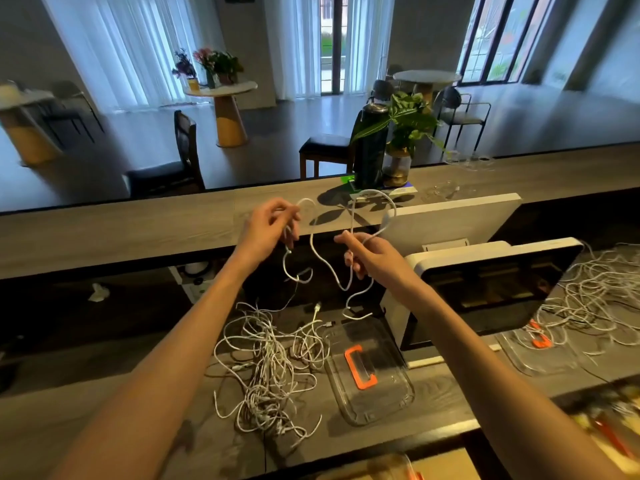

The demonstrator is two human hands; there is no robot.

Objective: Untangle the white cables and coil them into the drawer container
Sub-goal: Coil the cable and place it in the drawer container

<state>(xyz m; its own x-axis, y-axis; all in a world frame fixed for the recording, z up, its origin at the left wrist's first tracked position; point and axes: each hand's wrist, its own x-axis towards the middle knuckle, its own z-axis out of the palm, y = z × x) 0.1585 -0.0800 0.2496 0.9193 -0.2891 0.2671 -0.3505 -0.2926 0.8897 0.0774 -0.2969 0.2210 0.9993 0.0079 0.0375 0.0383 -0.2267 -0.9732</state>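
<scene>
both arms stretched forward and raised, left hand [268,225] with fingers curled in a pinch, right hand [369,256] curled too

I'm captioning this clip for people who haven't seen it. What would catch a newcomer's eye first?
First, the two hands raised mid-frame, left hand and right hand, each pinching a white cable that loops between them. Below lies the tangled pile of white cables on the dark counter, beside a clear container with an orange handle.

Tall curtained windows [145,46] light 3 round tables [221,88] on a grey floor [284,119].
</scene>
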